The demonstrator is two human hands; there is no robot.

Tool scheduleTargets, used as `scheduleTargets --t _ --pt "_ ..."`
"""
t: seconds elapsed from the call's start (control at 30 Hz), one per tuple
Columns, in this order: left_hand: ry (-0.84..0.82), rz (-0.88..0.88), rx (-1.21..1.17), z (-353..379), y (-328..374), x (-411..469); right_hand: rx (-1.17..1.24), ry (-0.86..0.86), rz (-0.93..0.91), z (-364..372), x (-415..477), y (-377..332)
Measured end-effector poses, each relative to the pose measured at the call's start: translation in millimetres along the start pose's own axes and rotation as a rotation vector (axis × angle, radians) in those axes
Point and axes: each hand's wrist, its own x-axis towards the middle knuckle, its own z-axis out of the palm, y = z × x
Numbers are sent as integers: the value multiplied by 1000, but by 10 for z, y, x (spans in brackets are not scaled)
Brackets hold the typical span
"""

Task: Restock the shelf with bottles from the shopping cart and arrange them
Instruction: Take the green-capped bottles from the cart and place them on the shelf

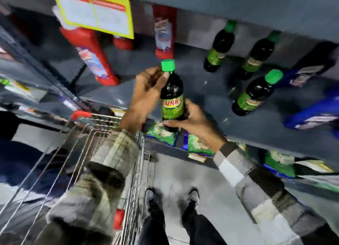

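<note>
A dark bottle (pixel 172 96) with a green cap and green label is held upright in front of the grey shelf (pixel 201 98). My left hand (pixel 148 90) grips its neck and shoulder just under the cap. My right hand (pixel 194 123) cups its base from the right. Three matching dark bottles stand on the shelf to the right: one at the back (pixel 220 46), one beside it (pixel 256 56), one nearer the front (pixel 255 94). The wire shopping cart (pixel 102 145) is at the lower left, under my left sleeve; its contents are hidden.
Red bottles (pixel 97 56) (pixel 164 34) stand at the shelf's back left, behind a yellow-edged price sign (pixel 95 12). Blue packs (pixel 311 114) lie on the shelf's right side. Green snack bags (pixel 165 133) fill the shelf below. My feet (pixel 172 199) stand on grey floor.
</note>
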Motion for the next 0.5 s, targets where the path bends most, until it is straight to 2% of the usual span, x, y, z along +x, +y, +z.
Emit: scheduleTargets --t 0.1,0.27,0.5 --pt "-66 73 58 451 -26 196 -12 131 -21 -424 146 94" --pt "-80 69 125 931 -119 441 -47 330 -71 -823 389 277" --pt "-221 110 241 1221 -175 600 -49 453 -44 -994 645 564"
